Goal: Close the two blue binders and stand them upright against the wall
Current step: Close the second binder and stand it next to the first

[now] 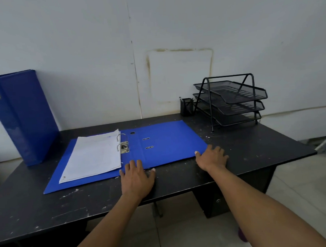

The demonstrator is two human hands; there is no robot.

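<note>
One blue binder (pixel 24 115) is closed and stands upright at the far left of the desk, leaning against the white wall (pixel 98 51). A second blue binder (pixel 168 140) lies open and flat in the middle of the desk, a stack of white paper (pixel 94 157) on its left half beside the metal rings (pixel 122 144). My left hand (pixel 136 176) rests flat at the binder's near edge by the spine, fingers spread. My right hand (pixel 212 156) lies flat on the desk at the near right corner of the open cover, thumb touching it.
The black desk (pixel 180 186) has a black wire three-tier letter tray (pixel 231 101) at its back right, with a black pen cup (pixel 186 107) next to it. The desk's right edge drops off to a tiled floor (pixel 303 182).
</note>
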